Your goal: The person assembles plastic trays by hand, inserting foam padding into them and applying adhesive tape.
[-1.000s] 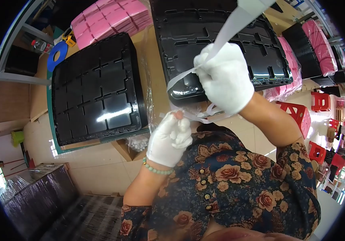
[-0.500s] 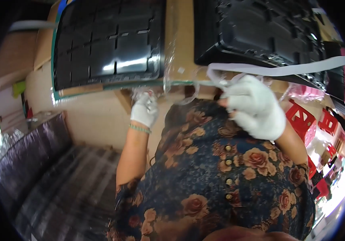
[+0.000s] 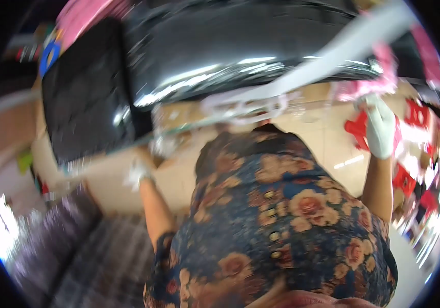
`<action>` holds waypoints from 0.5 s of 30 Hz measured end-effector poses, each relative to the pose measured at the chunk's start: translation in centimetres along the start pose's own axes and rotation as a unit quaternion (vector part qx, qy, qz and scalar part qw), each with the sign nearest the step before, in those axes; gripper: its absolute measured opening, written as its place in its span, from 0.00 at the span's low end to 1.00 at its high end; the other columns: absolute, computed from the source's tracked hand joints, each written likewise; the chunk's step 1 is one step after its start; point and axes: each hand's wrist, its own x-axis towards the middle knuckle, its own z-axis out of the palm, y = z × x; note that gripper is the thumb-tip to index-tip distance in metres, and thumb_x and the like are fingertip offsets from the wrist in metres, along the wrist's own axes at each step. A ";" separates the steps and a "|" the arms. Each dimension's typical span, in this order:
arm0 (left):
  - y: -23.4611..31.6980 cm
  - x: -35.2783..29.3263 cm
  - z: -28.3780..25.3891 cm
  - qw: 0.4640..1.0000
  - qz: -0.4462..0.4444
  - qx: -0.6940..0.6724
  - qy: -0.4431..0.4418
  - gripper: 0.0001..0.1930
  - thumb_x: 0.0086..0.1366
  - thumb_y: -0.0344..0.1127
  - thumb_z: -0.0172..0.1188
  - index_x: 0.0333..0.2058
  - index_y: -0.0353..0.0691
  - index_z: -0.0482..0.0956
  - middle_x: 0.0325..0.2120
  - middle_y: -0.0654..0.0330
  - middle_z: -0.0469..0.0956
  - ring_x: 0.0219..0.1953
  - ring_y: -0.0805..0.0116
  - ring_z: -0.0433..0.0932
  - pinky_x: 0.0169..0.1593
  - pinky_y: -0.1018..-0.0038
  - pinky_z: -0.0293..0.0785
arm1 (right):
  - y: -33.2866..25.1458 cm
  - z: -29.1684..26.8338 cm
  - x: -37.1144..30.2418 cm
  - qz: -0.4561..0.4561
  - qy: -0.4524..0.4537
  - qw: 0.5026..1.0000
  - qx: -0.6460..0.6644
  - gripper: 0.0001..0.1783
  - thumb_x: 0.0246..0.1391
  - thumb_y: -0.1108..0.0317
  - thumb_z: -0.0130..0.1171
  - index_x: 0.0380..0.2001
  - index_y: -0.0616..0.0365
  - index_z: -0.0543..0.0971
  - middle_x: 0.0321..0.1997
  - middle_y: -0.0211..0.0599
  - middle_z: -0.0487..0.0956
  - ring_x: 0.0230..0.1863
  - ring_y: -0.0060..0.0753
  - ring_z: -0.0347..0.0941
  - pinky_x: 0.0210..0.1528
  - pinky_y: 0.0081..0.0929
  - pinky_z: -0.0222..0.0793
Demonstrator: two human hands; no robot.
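Frame heavily motion-blurred; detail limited.

Largest: stack of black moulded plastic trays [image 3: 240, 56] wrapped in clear glossy film, lying across the far side of the light wooden surface [image 3: 312, 133]. Second black tray stack [image 3: 84, 97] sits to its left, also shiny. Judged stiff but light, film slippery; best gripped at the edges or by the strap rather than on the flat wrap.

White packing strap [image 3: 333, 61] runs from upper right down across the wrapped stack to a looped tangle [image 3: 243, 105] at the near edge. Looks thin, flexible, springy; likely to slide through gloves unless pinched flat.

Pink packages [image 3: 84, 13] upper left and another pink mass [image 3: 368, 84] right of the strap; red shapes [image 3: 410, 133] lower right, forms unclear. Blue ring-shaped object [image 3: 50, 55] at far left.

Right hand [image 3: 380, 128], white-gloved, raised near the pink mass; cannot tell whether it grips anything. Left hand [image 3: 138, 172], white-gloved, low at the surface's near edge; blurred, grip cannot be told.
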 end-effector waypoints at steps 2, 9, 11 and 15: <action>3.7 -8.6 -8.2 0.985 -0.146 -0.085 0.036 0.36 0.64 0.51 0.53 0.68 0.56 0.51 0.68 0.51 0.53 0.67 0.51 0.57 0.65 0.48 0.56 | 1.4 -1.9 1.0 0.001 0.126 0.991 -0.042 0.11 0.56 0.67 0.57 0.35 0.65 0.80 0.36 0.35 0.79 0.38 0.25 0.72 0.43 0.23 0.67; 6.4 -15.2 -11.9 0.945 0.312 -0.083 -0.052 0.25 0.65 0.56 0.52 0.33 0.38 0.85 0.29 0.51 0.83 0.33 0.52 0.81 0.41 0.60 0.75 | 4.1 -3.7 4.3 -0.162 0.064 0.888 -0.426 0.12 0.40 0.73 0.60 0.33 0.55 0.81 0.35 0.38 0.78 0.41 0.45 0.73 0.45 0.39 0.70; 8.2 -17.2 -12.6 0.850 0.447 -0.263 0.092 0.22 0.67 0.52 0.54 0.35 0.37 0.85 0.31 0.54 0.84 0.34 0.59 0.82 0.40 0.66 0.74 | 5.3 -2.6 5.4 -0.211 0.045 0.871 -0.442 0.09 0.37 0.73 0.58 0.28 0.57 0.78 0.32 0.38 0.76 0.37 0.45 0.73 0.39 0.40 0.70; 13.7 -23.8 -20.9 0.762 0.425 -0.397 -0.284 0.18 0.66 0.44 0.59 0.44 0.34 0.82 0.43 0.56 0.82 0.47 0.66 0.78 0.50 0.71 0.72 | 8.2 -1.4 6.8 -0.207 -0.010 0.875 -0.439 0.08 0.37 0.72 0.60 0.27 0.56 0.78 0.31 0.37 0.76 0.36 0.43 0.72 0.36 0.40 0.70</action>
